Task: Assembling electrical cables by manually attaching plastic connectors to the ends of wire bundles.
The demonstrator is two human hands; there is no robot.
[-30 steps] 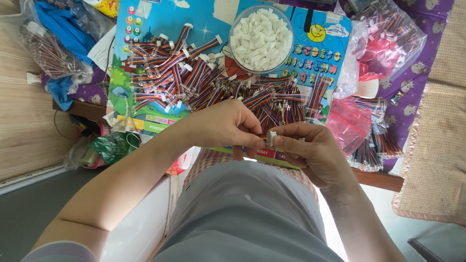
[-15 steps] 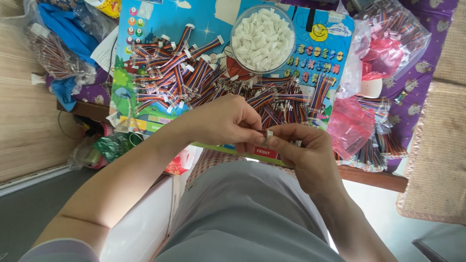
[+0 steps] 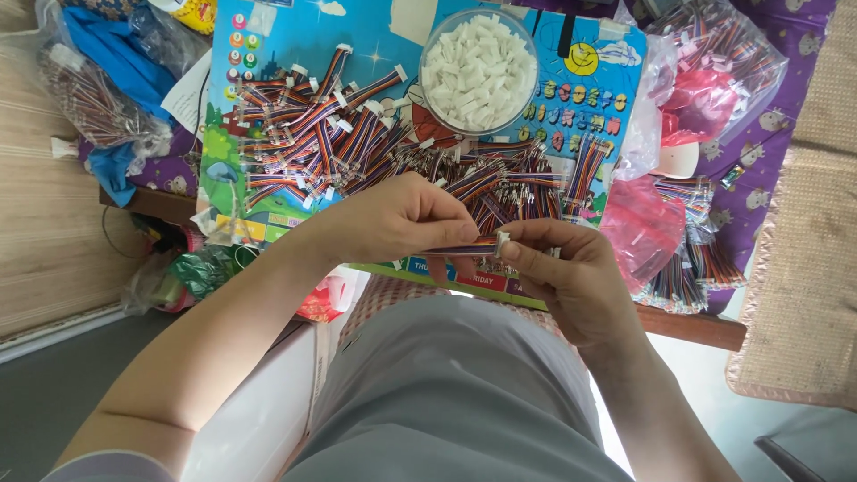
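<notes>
Striped ribbon cable [image 3: 460, 247] with a white connector [image 3: 502, 239] was pinched between the left hand [image 3: 402, 223] and right hand [image 3: 571, 268], fingers pressed together on it, just above the near edge of the colourful board [image 3: 268, 80].

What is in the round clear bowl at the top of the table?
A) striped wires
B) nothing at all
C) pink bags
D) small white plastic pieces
D: the round clear bowl is heaped with small white plastic pieces, while the striped wires lie loose on the blue board below it.
</notes>
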